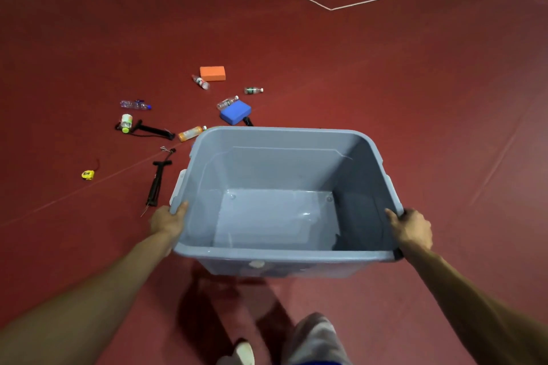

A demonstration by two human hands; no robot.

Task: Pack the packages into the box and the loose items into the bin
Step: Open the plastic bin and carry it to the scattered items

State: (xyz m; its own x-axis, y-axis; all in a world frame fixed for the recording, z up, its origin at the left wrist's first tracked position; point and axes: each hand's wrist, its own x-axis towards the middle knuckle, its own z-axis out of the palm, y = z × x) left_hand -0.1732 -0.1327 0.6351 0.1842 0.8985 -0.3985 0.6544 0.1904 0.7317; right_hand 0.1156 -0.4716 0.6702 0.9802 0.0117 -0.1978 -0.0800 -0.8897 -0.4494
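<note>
I hold a large grey-blue plastic bin (284, 255) off the red floor; nothing lies inside it. My left hand (167, 221) grips its left rim and my right hand (412, 230) grips its right rim. Loose items lie scattered on the floor ahead and to the left: an orange block (212, 73), a blue block (235, 111), an orange bottle (191, 133), several clear bottles such as one (253, 90), two black hand pumps (157, 182) (154, 130), a can of tennis balls (126, 123) and a yellow tape measure (87, 174).
The red sports floor (385, 83) has white court lines (332, 7) at the far right. My leg and shoe (244, 351) show below the bin. No cardboard box is in view.
</note>
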